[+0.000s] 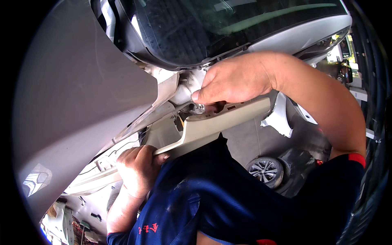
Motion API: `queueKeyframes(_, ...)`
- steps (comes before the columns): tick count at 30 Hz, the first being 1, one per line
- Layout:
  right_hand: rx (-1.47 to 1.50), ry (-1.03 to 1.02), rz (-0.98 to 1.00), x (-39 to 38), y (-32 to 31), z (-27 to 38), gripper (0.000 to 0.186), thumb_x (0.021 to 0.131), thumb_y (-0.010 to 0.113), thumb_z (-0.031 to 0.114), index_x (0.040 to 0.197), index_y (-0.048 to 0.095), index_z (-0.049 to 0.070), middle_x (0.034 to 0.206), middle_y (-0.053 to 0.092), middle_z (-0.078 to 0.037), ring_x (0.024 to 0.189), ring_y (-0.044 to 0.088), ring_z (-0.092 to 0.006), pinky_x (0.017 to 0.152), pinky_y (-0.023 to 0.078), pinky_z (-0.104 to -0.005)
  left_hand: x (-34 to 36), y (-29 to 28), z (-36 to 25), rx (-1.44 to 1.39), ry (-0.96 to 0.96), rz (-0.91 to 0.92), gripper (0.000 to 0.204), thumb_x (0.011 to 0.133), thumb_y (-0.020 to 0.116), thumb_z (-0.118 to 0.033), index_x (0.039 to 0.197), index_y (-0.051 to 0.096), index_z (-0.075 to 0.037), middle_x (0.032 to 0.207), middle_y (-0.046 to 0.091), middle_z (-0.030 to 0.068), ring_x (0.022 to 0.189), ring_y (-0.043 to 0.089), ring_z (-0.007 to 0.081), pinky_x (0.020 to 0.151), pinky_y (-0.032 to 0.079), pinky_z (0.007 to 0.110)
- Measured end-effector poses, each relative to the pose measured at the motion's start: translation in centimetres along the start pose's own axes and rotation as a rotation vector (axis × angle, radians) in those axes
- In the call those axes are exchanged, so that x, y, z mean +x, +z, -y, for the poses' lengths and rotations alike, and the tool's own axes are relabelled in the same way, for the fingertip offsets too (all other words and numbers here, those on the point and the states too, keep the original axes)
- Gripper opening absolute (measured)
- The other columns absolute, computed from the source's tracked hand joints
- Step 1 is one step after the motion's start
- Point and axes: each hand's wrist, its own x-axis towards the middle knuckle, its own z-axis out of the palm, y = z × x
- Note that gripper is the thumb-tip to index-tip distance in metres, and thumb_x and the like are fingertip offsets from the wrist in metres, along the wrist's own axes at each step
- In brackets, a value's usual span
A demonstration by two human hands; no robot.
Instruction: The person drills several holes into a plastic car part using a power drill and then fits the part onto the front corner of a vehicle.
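A long cream-coloured plastic trim panel [204, 128] lies slantwise in front of my chest, beside the opened car body. My left hand [136, 168] is closed round its lower left end, thumb along the edge. Above the panel, my right hand [241, 79] reaches over to the white-painted body corner [188, 87] below the window glass. Its thumb points at that corner, and the fingers curl down behind the panel's upper edge. What those fingers hold is mostly hidden.
A large grey painted car panel [81, 81] fills the left side. Dark window glass [228, 32] spans the top. On the floor at right lie a wheel [265, 170] and a white body part [279, 116]. Assorted items [61, 222] sit at lower left.
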Motion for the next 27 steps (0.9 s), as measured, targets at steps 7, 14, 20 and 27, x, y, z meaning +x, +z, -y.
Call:
queueKeyframes(7, 0.241, -0.023, 0.119, 1.8, 0.4, -2.6, 0.054, 0.105, 0.055, 0.051, 0.100, 0.074, 0.001, 0.084, 0.064, -0.004, 0.078, 0.053, -0.0154, 0.077, 0.045, -0.0329, 0.2, 0.1, 0.5, -0.008, 0.003, 0.023, 0.052, 0.088, 0.070, -0.056, 0.071, 0.058, -0.009, 0.058, 0.056, 0.0079, 0.052, 0.058, 0.0308, 0.053, 0.045, 0.042)
queueKeyframes(14, 0.107, -0.155, 0.015, 2.0, 1.2, -3.7, 0.071, 0.106, 0.044, 0.062, 0.098, 0.076, -0.001, 0.086, 0.069, -0.007, 0.084, 0.058, -0.0176, 0.086, 0.047, -0.0335, 0.1, -0.1, 0.0, 0.007, -0.020, 0.036, 0.056, 0.090, 0.066, -0.060, 0.070, 0.057, -0.009, 0.058, 0.056, 0.0076, 0.052, 0.059, 0.0301, 0.052, 0.046, 0.041)
queueKeyframes(20, 0.091, -0.197, -0.032, 1.2, 1.5, -3.6, 0.071, 0.105, 0.045, 0.063, 0.101, 0.074, -0.002, 0.086, 0.069, -0.006, 0.085, 0.060, -0.0177, 0.086, 0.049, -0.0335, -0.2, 0.2, 0.0, -0.008, -0.020, 0.022, 0.057, 0.089, 0.065, -0.062, 0.071, 0.057, -0.009, 0.058, 0.056, 0.0075, 0.051, 0.059, 0.0303, 0.052, 0.046, 0.041)
queueKeyframes(27, 0.067, -0.201, -0.042, 0.2, 1.6, -2.7, 0.064, 0.107, 0.046, 0.057, 0.100, 0.072, -0.001, 0.078, 0.065, -0.007, 0.077, 0.059, -0.0183, 0.078, 0.050, -0.0345, -0.4, 0.3, -0.1, -0.013, -0.019, 0.016, 0.059, 0.090, 0.064, -0.063, 0.071, 0.057, -0.008, 0.057, 0.055, 0.0080, 0.051, 0.058, 0.0314, 0.052, 0.046, 0.041)
